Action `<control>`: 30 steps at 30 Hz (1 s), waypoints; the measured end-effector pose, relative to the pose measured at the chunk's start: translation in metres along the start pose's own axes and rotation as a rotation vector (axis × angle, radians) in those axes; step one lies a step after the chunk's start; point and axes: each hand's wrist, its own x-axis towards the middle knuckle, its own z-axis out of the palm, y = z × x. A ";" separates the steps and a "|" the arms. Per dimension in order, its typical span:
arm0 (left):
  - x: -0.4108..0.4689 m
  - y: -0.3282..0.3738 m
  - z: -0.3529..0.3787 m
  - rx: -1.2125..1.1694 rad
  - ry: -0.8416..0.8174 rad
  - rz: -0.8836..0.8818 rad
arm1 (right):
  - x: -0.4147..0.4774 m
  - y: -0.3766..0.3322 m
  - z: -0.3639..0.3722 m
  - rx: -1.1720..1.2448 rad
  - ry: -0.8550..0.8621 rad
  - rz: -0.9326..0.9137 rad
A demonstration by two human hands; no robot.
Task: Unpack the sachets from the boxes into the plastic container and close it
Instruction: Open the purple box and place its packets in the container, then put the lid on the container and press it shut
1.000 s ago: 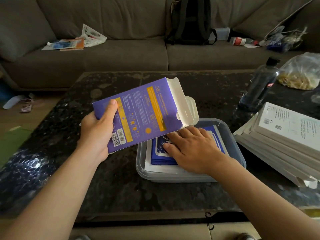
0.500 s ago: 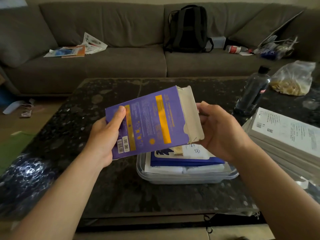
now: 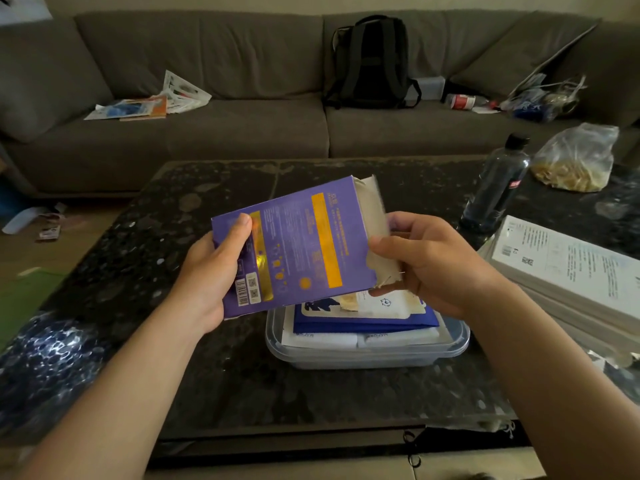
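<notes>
I hold a purple box with orange and gold stripes tilted above the table. My left hand grips its lower left end, thumb on the printed face. My right hand pinches the beige open flap at the box's right end. Just below stands the clear plastic container, without a lid, stacked with blue and white sachets that rise above its rim.
A stack of white boxes sits at the right edge of the dark stone table. A dark bottle and a plastic bag stand behind it. A crinkled dark bag lies at the left. Beyond is a sofa with a backpack.
My right hand lifted off the sachets in the container and came up to the box's open flap. The box rose and tilted a little toward me.
</notes>
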 end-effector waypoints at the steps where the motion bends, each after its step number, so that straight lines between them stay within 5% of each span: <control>1: 0.000 0.002 0.002 -0.004 -0.014 0.002 | -0.001 -0.002 -0.001 -0.013 0.033 0.011; 13: -0.020 0.036 0.081 -0.224 -0.286 0.002 | -0.041 -0.031 -0.068 0.055 0.478 -0.002; 20: -0.034 0.042 0.181 -0.041 -0.357 0.131 | -0.088 -0.027 -0.141 0.153 0.779 0.038; 24: -0.040 0.038 0.238 0.093 -0.486 0.206 | -0.110 -0.016 -0.172 -0.033 1.006 0.176; 30: -0.041 0.019 0.293 0.317 -0.573 0.308 | -0.132 -0.008 -0.197 -0.242 1.031 0.349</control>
